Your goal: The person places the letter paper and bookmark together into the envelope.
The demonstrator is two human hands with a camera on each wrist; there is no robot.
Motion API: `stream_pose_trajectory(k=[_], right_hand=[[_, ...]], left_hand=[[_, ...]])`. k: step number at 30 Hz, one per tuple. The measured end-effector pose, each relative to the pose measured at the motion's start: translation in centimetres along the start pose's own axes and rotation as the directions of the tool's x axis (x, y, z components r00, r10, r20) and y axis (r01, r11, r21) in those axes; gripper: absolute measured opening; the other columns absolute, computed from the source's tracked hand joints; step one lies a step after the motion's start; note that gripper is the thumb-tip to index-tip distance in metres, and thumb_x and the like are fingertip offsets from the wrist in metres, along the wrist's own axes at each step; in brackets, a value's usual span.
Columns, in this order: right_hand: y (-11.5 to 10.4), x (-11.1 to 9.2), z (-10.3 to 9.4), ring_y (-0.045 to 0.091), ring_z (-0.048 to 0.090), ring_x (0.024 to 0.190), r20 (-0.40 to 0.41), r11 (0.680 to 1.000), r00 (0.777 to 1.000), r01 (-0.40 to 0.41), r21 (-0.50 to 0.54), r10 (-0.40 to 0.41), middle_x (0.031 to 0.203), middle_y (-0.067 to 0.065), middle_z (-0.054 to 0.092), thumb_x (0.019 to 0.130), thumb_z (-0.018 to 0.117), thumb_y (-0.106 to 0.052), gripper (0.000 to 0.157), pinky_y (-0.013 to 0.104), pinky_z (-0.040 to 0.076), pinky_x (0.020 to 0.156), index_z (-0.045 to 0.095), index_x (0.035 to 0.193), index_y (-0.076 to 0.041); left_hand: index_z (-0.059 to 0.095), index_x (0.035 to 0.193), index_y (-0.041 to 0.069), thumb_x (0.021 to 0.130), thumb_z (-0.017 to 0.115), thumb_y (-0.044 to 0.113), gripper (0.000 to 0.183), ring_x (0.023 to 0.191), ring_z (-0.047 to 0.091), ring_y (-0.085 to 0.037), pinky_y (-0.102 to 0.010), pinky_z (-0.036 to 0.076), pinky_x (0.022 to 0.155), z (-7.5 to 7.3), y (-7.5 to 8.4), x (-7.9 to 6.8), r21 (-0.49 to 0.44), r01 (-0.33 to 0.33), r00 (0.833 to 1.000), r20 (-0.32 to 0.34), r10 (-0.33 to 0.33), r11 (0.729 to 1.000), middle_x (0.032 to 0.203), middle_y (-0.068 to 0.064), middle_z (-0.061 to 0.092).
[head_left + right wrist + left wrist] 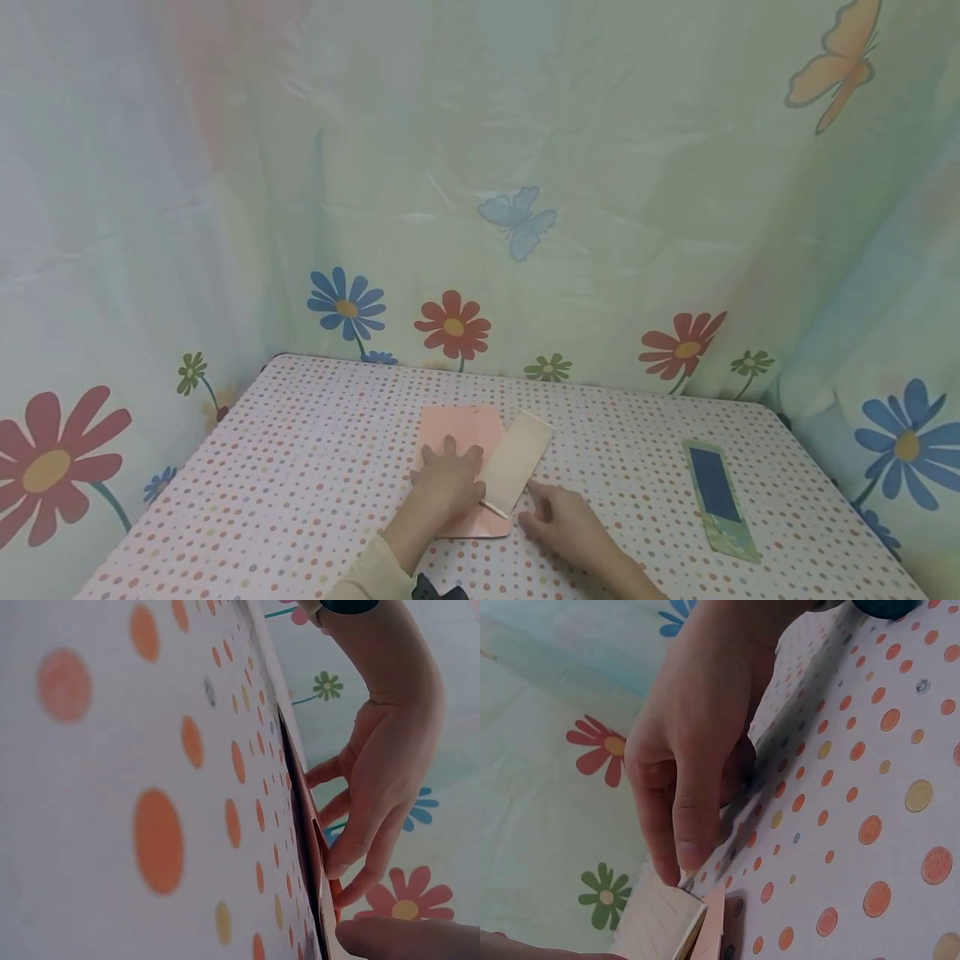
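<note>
A pink sheet of card or paper point(461, 427) lies on the dotted table, and my left hand point(446, 487) presses on it with spread fingers. Across its right side slants a narrow cream folded paper point(517, 458), its lower end beside my left thumb. Just right of the cream paper is my right hand point(562, 525), index fingertip at the paper's right edge. The left wrist view shows that index finger on a corner of the paper, with the thumb close by and the other fingers bent under. In the right wrist view my left fingers point(352, 855) rest on the pink sheet.
A green patterned flat piece with a dark blue panel point(712, 485) lies on the right of the table. The table point(322, 467) has a dotted cover. Behind and beside it hangs a curtain point(420, 167) with flowers and butterflies.
</note>
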State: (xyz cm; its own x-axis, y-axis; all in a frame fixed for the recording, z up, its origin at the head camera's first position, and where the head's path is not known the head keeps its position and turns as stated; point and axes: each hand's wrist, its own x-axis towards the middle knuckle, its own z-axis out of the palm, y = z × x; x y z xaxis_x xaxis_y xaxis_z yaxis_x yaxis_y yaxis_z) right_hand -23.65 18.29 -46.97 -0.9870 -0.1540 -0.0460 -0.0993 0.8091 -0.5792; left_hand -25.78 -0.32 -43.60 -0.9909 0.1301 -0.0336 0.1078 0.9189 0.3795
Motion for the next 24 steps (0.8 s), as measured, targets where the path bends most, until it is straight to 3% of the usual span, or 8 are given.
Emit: stream_pose_trajectory(k=[3, 6, 8, 11, 14, 24], right_hand=[[0.0, -0.1, 0.0, 0.007, 0.044, 0.062, -0.091, 0.995, 0.995, 0.043, -0.091, -0.051, 0.085, -0.003, 0.053, 0.085, 0.066, -0.031, 0.049, 0.019, 0.041, 0.052, 0.058, 0.129, -0.010], [0.2, -0.3, -0.1, 0.012, 0.054, 0.089, -0.148, 0.973, 0.975, 0.138, -0.187, -0.166, 0.115, 0.003, 0.054, 0.088, 0.064, -0.033, 0.046, 0.028, 0.051, 0.073, 0.057, 0.130, -0.017], [0.3, -0.6, -0.1, 0.023, 0.053, 0.111, -0.107, 0.950, 0.962, 0.225, -0.219, -0.252, 0.134, 0.010, 0.047, 0.090, 0.060, -0.038, 0.049, 0.043, 0.050, 0.090, 0.053, 0.135, -0.019], [0.6, -0.9, 0.0, 0.038, 0.037, 0.134, 0.015, 0.915, 0.942, 0.329, -0.234, -0.335, 0.148, 0.014, 0.038, 0.094, 0.050, -0.049, 0.054, 0.060, 0.035, 0.104, 0.048, 0.140, -0.020], [0.7, -1.1, 0.1, 0.039, 0.031, 0.139, 0.095, 0.893, 0.924, 0.384, -0.236, -0.372, 0.151, 0.012, 0.035, 0.095, 0.043, -0.055, 0.056, 0.063, 0.028, 0.107, 0.049, 0.139, -0.022], [0.7, -1.2, 0.2, 0.032, 0.028, 0.142, 0.213, 0.862, 0.869, 0.482, -0.157, -0.447, 0.153, 0.001, 0.035, 0.095, 0.038, -0.057, 0.049, 0.072, 0.011, 0.106, 0.048, 0.137, -0.034]], left_hand=[[0.056, 0.130, 0.021, 0.084, 0.066, 0.030, 0.049, 0.125, 0.037, -0.054, -0.076, 0.035, 0.090, -0.1, 0.0, 0.0, -0.002, 0.000, 1.000, -0.001, 0.000, 1.000, 0.136, -0.019, 0.046], [0.057, 0.130, 0.020, 0.083, 0.066, 0.029, 0.049, 0.126, 0.036, -0.056, -0.076, 0.035, 0.089, -0.1, 0.0, 0.1, -0.003, -0.003, 1.000, 0.000, 0.003, 1.000, 0.135, -0.020, 0.046], [0.057, 0.130, 0.020, 0.083, 0.066, 0.030, 0.049, 0.127, 0.035, -0.057, -0.076, 0.035, 0.090, -0.1, 0.0, 0.1, -0.007, -0.002, 1.000, 0.004, 0.002, 1.000, 0.136, -0.021, 0.045], [0.057, 0.130, 0.020, 0.083, 0.066, 0.030, 0.049, 0.127, 0.034, -0.057, -0.076, 0.035, 0.090, -0.2, 0.0, 0.1, -0.008, -0.009, 1.000, 0.006, 0.009, 1.000, 0.137, -0.021, 0.045], [0.056, 0.131, 0.021, 0.084, 0.065, 0.031, 0.049, 0.128, 0.034, -0.057, -0.076, 0.035, 0.090, -0.2, -0.1, 0.0, -0.005, -0.014, 1.000, 0.013, 0.014, 1.000, 0.138, -0.020, 0.045], [0.054, 0.132, 0.021, 0.085, 0.064, 0.033, 0.050, 0.123, 0.039, -0.053, -0.074, 0.039, 0.088, -0.3, -0.2, 0.1, 0.013, -0.019, 0.999, 0.027, 0.019, 1.000, 0.135, -0.019, 0.045]])
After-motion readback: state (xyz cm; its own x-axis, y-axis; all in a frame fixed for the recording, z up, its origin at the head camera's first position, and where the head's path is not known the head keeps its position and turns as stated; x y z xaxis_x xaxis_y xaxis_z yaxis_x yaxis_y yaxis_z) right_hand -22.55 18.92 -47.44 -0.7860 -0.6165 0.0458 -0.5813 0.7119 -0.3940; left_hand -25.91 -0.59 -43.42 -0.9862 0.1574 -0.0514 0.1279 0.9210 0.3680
